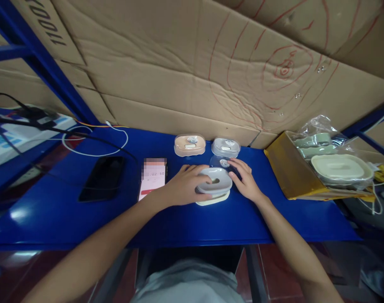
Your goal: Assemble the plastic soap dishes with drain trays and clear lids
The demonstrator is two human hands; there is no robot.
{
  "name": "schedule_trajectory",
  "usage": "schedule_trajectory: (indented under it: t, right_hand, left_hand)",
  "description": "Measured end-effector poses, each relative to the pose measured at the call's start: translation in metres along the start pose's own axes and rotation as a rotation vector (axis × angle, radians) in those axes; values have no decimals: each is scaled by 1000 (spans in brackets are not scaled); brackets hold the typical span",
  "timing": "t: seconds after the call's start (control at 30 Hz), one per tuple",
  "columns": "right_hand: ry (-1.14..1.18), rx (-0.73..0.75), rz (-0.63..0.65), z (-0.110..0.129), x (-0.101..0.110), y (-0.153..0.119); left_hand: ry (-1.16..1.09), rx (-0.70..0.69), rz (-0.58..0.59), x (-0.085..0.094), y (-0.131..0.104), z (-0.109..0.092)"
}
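Note:
My left hand [188, 185] grips the left side of a grey oval dish [222, 179] with a slot in its middle. Beneath that dish a cream-coloured oval piece [212, 202] shows at the front. My right hand [244, 179] has its fingers apart at the right of the dish, its fingertips at the edge of a clear lid [223, 162] with a round sticker. Behind them stand a peach-coloured box [189, 146] and a grey box [226, 148], each with a clear cover and a sticker.
A lit phone [153, 179] and a dark phone [101, 179] lie left on the blue table [185, 229]. At the right, a carton [282, 168] holds wrapped green and cream dishes [340, 167]. Cables [95, 153] and power strips are at the far left; cardboard stands behind.

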State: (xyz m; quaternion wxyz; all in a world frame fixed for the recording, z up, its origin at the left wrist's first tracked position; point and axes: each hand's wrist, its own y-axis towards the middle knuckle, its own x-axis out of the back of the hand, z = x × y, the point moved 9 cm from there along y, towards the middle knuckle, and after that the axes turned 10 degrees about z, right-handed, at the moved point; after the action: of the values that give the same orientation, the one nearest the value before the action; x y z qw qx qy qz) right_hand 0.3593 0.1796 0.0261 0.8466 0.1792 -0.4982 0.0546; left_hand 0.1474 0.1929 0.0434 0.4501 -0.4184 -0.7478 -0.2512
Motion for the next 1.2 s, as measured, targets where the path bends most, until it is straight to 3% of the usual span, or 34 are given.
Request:
schedule_trajectory:
  t: [0.17,0.5,0.63,1.03,1.2]
  right_hand:
    - [-76,116,-42,30,13,-5]
    - [-135,342,168,78,-6,-15]
    - [-131,370,291,85,-21,-17]
    - [-2,494,384,118,-29,-30]
    - [12,519,396,120,-38,-33]
  left_hand:
    - [17,82,-88,15,0,18]
    - [96,120,-132,19,1,28]
    - [29,118,-116,17,2,35]
    - [11,90,-111,7,4,38]
    - [-41,79,-35,1,5,36]
